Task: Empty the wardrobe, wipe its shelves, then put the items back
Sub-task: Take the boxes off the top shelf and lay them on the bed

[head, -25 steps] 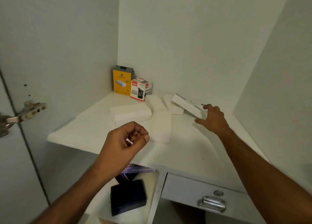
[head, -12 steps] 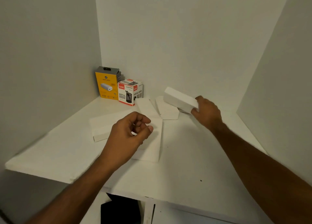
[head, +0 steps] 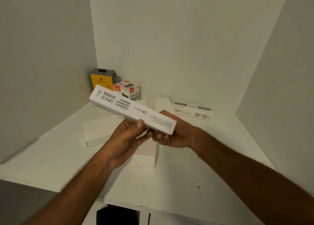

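- Where the shelf (head: 178, 182) meets the wardrobe walls, I hold a long white box (head: 132, 111) above it, tilted, printed side up.
- My left hand (head: 126, 140) grips its near edge, thumb on top.
- My right hand (head: 175, 134) cups its right end from beneath.
- Yellow box (head: 101, 81) and red-and-white box (head: 127, 89): upright, back corner.
- Flat white boxes (head: 96, 133): lying on the shelf.
- Printed carton (head: 192, 112): right rear.

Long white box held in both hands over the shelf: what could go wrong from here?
1. The long white box is gripped only at its near end by the left hand and right hand; its far end juts out unsupported and could tip or slip.
2. That far end hangs close to the red and white box and yellow box, so a swing might knock them over.
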Demonstrator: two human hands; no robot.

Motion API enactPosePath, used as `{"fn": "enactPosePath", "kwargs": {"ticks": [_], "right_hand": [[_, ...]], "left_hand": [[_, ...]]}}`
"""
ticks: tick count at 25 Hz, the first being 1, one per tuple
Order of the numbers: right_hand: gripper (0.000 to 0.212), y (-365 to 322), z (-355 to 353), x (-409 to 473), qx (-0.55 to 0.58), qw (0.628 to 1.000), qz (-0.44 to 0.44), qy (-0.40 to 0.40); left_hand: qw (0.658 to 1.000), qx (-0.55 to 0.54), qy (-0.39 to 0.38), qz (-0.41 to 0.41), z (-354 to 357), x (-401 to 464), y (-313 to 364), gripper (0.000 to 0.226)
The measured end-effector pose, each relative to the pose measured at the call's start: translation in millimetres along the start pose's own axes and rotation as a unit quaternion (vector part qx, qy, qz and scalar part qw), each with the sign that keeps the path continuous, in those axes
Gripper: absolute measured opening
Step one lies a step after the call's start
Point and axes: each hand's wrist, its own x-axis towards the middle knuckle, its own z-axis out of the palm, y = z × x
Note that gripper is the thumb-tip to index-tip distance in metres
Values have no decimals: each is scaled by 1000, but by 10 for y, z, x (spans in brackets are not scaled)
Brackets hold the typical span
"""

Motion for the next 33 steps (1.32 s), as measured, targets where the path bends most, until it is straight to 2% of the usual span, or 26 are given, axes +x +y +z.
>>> {"fn": "enactPosePath", "kwargs": {"ticks": [2, 4, 5, 7, 8, 9, 11, 13, 16, 19, 22, 25, 26, 28, 30, 33], "right_hand": [[41, -27, -121, 29, -121, 992, 27, 23], [41, -173, -467, 12, -286, 944, -4, 166], [38, -263, -725, -23, -361, 892, -35, 270], [36, -385, -1337, -156, -487, 736, -78, 464], [46, -397, -1644, -239, -519, 683, -68, 510], [59, -371, -1926, -320, -534, 663, -45, 523], [81, -290, -2330, -385, -567, 659, -3, 495], [90, -225, -2538, -363, -584, 665, 12, 466], [84, -217, -2615, -287, -558, 695, 8, 453], [77, -279, -2648, -317, -564, 690, 26, 452], [72, -321, -2522, -384, -537, 685, -1, 492], [79, -443, -2144, -533, -401, 728, -119, 543], [81, -519, -1970, -600, -368, 730, -154, 554], [75, -689, -1562, -734, -371, 715, -203, 557], [68, -861, -1096, -846, -416, 705, -233, 526], [62, -1035, -101, -1029, -438, 733, -281, 438]], "left_hand": [[997, -33, 61, 15, -3, -47, 6, 92], [985, -61, 158, 15, -2, -95, 56, 92], [980, -51, 194, 7, -17, -132, 87, 78], [971, -21, 237, -27, -29, -233, 159, 43], [968, -19, 248, -44, -45, -296, 195, 36], [965, -18, 254, -59, -53, -359, 228, 36], [963, -5, 255, -85, -65, -483, 295, 45], [962, 17, 251, -109, -56, -587, 340, 50], [958, 36, 249, -137, -88, -731, 373, 55], [962, 27, 221, -158, -104, -857, 413, 61], [964, 16, 214, -156, -81, -994, 450, 54], [961, 20, 232, -148, -54, -1225, 490, 51], [960, 20, 239, -143, -35, -1319, 511, 50], [957, 14, 258, -129, 32, -1610, 586, 45], [954, 8, 274, -118, 104, -1961, 656, 43], [947, 12, 303, -110, 166, -2698, 750, 46]]}}
